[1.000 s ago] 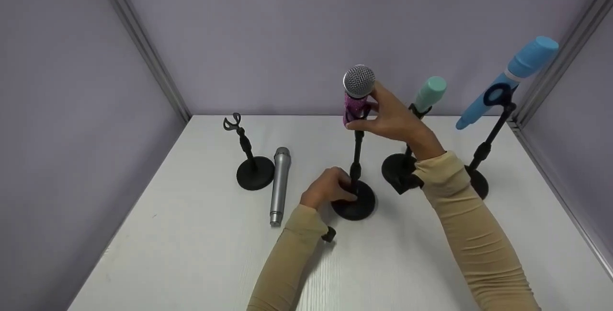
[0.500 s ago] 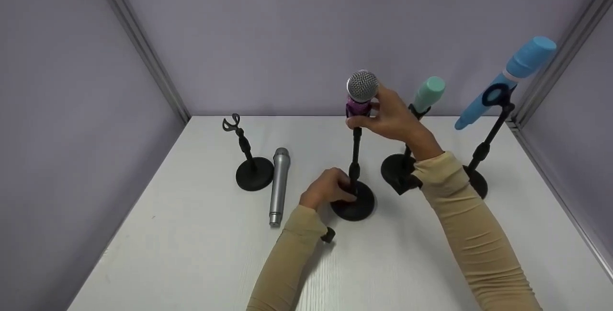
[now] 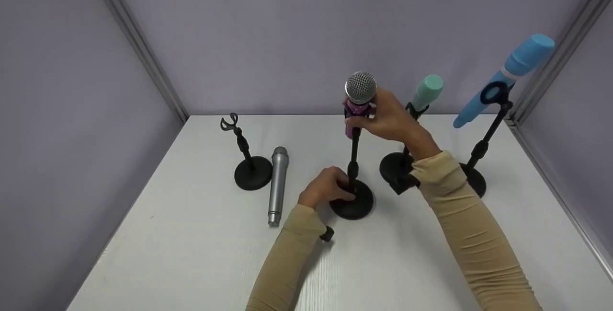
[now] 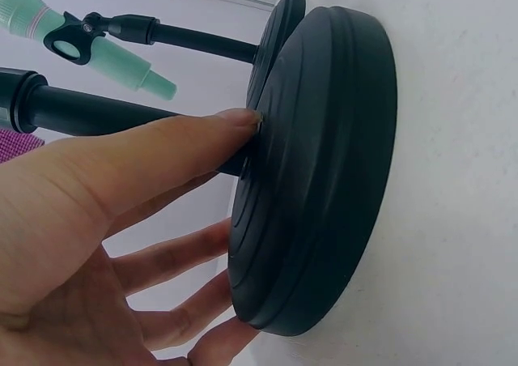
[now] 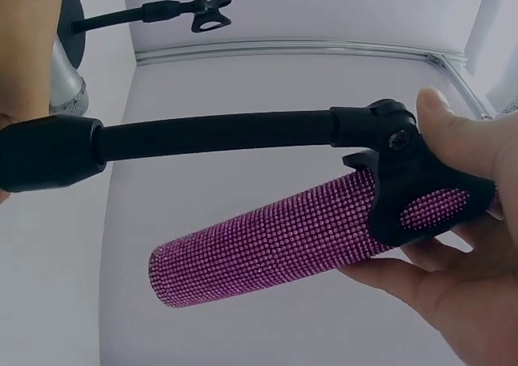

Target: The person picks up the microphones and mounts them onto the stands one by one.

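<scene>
The sparkly purple microphone (image 5: 267, 240), with its silver mesh head (image 3: 360, 87), sits tilted in the clip (image 5: 405, 188) of the middle black stand. My right hand (image 3: 390, 117) grips it around the clip, thumb in front and fingers behind. Low on the same stand, my left hand (image 3: 327, 187) holds the round base (image 3: 357, 205); in the left wrist view the thumb of that hand (image 4: 89, 212) presses by the pole and the other fingers lie at the base's edge.
At the left stands an empty-clipped stand (image 3: 253, 173), beside a silver microphone (image 3: 278, 186) lying on the white table (image 3: 191, 253). On the right, one stand holds a mint-green microphone (image 3: 427, 92) and another a blue microphone (image 3: 507, 78). Walls border the table's back and sides.
The purple microphone has slid down through the clip, its mesh head now lower and more of its handle below. My right hand has shifted slightly with it; my left hand stays at the base.
</scene>
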Demonstrator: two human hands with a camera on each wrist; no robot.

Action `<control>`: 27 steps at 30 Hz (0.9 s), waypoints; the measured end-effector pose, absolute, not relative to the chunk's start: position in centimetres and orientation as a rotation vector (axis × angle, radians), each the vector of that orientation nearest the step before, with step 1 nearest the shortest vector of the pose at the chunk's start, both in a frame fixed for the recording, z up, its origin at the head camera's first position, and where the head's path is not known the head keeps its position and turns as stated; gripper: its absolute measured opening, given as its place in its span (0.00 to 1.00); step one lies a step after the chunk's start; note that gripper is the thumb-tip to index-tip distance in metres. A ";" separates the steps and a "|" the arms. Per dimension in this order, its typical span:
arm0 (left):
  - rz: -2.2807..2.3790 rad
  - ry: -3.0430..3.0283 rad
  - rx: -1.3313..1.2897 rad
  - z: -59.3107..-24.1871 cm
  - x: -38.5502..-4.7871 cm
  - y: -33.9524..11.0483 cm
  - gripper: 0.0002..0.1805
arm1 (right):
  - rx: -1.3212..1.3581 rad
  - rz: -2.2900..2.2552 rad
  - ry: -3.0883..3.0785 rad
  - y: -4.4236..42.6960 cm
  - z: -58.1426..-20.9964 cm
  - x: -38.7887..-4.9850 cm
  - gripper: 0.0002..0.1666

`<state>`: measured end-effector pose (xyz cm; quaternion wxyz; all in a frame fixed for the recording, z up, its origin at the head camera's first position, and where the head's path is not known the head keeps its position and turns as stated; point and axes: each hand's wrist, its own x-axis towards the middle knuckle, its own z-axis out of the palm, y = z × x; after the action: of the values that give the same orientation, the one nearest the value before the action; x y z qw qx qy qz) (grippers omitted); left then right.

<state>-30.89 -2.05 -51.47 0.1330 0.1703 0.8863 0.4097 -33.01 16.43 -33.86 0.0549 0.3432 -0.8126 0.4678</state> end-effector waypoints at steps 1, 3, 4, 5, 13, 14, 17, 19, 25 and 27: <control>1.183 2.574 0.495 -51.5 -30.9 -2.0 0.09 | 1.055 1.435 -2.467 16.4 -33.9 -33.1 0.23; 1.170 2.582 0.499 -51.4 -30.8 -2.0 0.09 | 1.082 1.460 -2.460 16.4 -34.1 -33.3 0.23; 1.165 2.585 0.503 -51.5 -30.8 -2.0 0.09 | 1.091 1.463 -2.457 16.4 -34.2 -33.4 0.23; 1.165 2.586 0.506 -51.5 -30.8 -2.0 0.09 | 1.097 1.465 -2.454 16.4 -34.2 -33.4 0.23; 1.159 2.592 0.543 -51.5 -31.0 -1.9 0.08 | 1.100 1.477 -2.462 16.2 -34.1 -33.1 0.25; 1.158 2.592 0.548 -51.6 -31.0 -1.9 0.08 | 1.101 1.482 -2.459 16.2 -34.1 -33.1 0.25; 1.159 2.591 0.548 -51.6 -31.1 -1.9 0.08 | 1.107 1.484 -2.452 16.1 -34.1 -33.1 0.24; 1.173 2.576 0.531 -51.7 -31.0 -1.8 0.08 | 1.119 1.490 -2.448 16.1 -34.2 -33.2 0.24; 1.204 2.551 0.495 -51.7 -30.9 -1.7 0.08 | 1.120 1.535 -2.433 15.8 -34.3 -33.3 0.23; 1.199 2.553 0.492 -51.6 -30.9 -1.8 0.08 | 1.106 1.554 -2.425 15.8 -34.4 -33.3 0.23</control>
<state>-30.94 -1.80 -51.65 0.1386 0.1700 0.8831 0.4146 -33.30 15.79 -34.40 0.0282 0.3585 -0.7856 0.5036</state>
